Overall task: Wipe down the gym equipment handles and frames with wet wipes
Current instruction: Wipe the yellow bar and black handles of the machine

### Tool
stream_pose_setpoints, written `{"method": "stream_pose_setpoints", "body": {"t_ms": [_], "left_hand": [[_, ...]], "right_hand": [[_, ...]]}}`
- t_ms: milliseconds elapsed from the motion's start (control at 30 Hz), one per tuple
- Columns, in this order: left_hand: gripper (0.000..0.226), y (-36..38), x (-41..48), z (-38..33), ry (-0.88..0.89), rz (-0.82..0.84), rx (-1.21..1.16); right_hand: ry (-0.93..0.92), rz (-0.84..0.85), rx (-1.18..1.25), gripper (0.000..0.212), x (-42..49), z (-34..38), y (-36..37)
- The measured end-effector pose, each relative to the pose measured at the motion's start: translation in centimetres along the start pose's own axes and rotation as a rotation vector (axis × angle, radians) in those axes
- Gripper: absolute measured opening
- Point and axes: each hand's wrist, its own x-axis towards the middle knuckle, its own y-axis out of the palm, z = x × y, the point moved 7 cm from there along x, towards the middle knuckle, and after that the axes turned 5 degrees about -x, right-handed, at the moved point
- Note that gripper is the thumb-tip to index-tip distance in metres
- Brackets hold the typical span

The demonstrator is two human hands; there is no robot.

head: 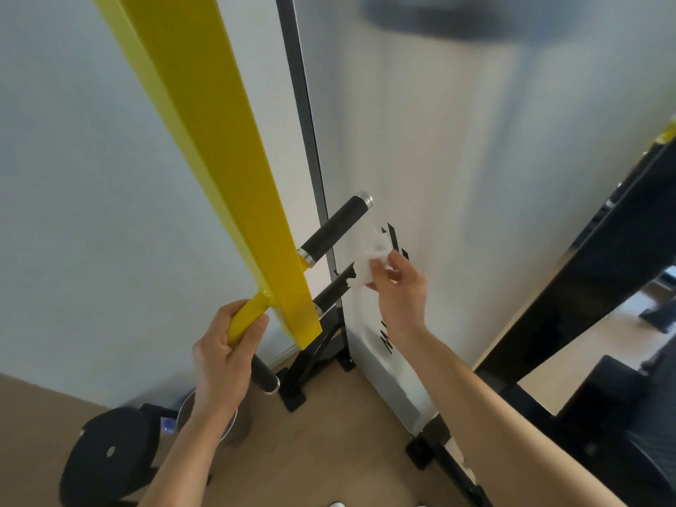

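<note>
Evidently mid-job: the left hand (223, 353) is curled round the yellow handle (248, 318) at the near end of the yellow beam (219, 159). The right hand (400, 290) pinches a crumpled wet wipe (369, 259) at the tip of the lower black grip (331, 296). No surface looks visibly wiped, so I'd guess most remains.
</note>
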Motion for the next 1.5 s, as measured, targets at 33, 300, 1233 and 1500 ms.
{"method": "stream_pose_setpoints", "body": {"t_ms": [33, 300, 1233, 1500], "left_hand": [[0.042, 0.0, 0.0, 0.1, -0.017, 0.001, -0.005], [0.036, 0.1, -0.2, 0.0, -0.027, 0.019, -0.049], [0.041, -0.2, -0.7, 0.1, -0.02, 0.058, -0.052], [0.039, 0.0, -0.6, 0.0, -0.038, 0.03, -0.056]], "right_hand": [[-0.142, -0.006, -0.097, 0.028, -0.3, 1.9, -0.4], [-1.024, 0.043, -0.787, 0.04, 1.8, 10.0, 3.0], [-1.257, 0.243, -0.985, 0.042, 1.4, 10.3, 3.7], [-0.304, 0.091, -0.582, 0.015, 1.7, 7.2, -0.2]]}}
